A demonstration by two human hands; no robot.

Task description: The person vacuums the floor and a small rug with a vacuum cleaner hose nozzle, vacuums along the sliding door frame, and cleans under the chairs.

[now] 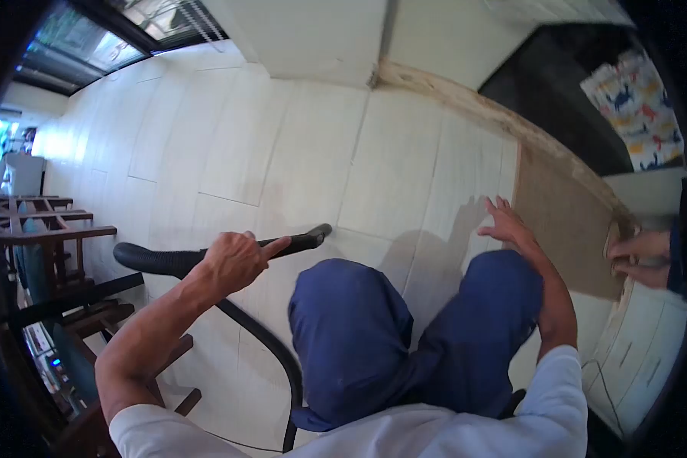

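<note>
My left hand is wrapped round the handle of a black vacuum cleaner hose, with the index finger stretched along the tube. The narrow nozzle end points right, close to the pale tiled floor; whether it touches cannot be made out. From the handle the hose bends down past my left knee and out of sight below. My right hand is empty, its fingers spread, just beyond my right knee and over the floor beside a brown floor section. Its shadow falls on the tiles.
Dark wooden chairs stand on the left. A rough, unfinished wall base runs along the right, next to the brown section. Another person's feet show at the far right. A printed cloth hangs against a dark panel.
</note>
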